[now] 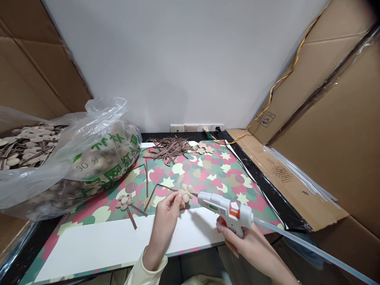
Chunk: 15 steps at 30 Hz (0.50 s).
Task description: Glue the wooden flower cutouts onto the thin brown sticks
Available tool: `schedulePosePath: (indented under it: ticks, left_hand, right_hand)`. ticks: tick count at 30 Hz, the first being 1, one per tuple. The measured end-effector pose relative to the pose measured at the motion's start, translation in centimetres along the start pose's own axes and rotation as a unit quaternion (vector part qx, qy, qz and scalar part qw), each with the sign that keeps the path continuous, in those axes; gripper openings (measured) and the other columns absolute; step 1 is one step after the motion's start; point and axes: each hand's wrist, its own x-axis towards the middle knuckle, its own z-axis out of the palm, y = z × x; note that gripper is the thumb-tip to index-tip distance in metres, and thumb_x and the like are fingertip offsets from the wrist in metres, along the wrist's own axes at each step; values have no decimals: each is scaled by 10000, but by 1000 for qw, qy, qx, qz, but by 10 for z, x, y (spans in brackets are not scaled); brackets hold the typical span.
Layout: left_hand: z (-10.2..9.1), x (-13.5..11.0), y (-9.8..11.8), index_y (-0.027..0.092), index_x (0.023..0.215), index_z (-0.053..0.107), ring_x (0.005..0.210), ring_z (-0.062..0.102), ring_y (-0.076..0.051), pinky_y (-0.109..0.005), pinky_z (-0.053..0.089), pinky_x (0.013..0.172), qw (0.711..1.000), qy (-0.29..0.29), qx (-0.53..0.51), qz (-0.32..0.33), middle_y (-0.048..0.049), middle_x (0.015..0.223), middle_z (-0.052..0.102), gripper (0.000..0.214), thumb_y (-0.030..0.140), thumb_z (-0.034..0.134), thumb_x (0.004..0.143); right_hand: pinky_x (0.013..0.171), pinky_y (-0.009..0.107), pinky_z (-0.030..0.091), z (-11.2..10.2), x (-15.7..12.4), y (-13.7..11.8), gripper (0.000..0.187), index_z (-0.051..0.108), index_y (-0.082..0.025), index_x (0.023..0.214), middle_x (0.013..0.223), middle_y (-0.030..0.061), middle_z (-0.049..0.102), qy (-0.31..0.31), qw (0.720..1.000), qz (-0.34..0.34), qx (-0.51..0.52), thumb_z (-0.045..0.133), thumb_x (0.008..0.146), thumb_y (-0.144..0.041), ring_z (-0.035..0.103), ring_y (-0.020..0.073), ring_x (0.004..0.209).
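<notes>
While between cardboard panels [335, 103], camouflage tabletop [208, 166]: flower [187, 190] tight in left fingers [177, 199], glue gun [218, 205] in right fingers [227, 234].

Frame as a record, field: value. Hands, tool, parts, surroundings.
left hand: pinches a beige flower cutout
right hand: grips a white glue gun
nozzle: at the flower cutout; contact unclear
glue stick: translucent, extends from the gun's rear
board: camouflage-patterned panel, white strip along near edge
ribbons: brown heap at the back
loose flowers: beside the heap, on its right
ribbon-tailed flower: left of the left hand
plastic bag: far left, flowers inside
</notes>
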Motion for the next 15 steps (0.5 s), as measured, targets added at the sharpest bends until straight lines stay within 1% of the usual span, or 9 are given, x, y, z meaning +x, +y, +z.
schedulePosePath:
  ticks: [5, 9, 15]
  left_hand:
    - [0, -1, -3, 172, 694, 532, 519, 300, -89, -219, 222, 483, 1000, -3, 7, 3, 40, 598, 412, 358, 483, 456, 854]
    - [1, -1, -2, 172, 669, 513, 511, 296, -89, -217, 219, 479, 1000, 0, 10, -1, 43, 587, 413, 372, 493, 460, 849]
    - [1, -1, -2, 173, 668, 508, 509, 290, -90, -217, 215, 479, 1000, 0, 13, 1, 45, 582, 402, 374, 496, 457, 850]
  right_hand:
    - [529, 225, 337, 3, 5, -2, 219, 477, -193, 818, 467, -77, 374, -13, 1000, 1, 9, 437, 880, -399, 357, 103, 479]
    - [515, 218, 321, 2, 5, 3, 205, 475, -194, 811, 473, -79, 374, -19, 1000, -6, 4, 448, 880, -385, 347, 96, 478]
    - [503, 212, 320, 1, 3, 13, 230, 497, -199, 829, 475, -77, 379, 2, 1000, -12, -18, 446, 886, -415, 347, 93, 468]
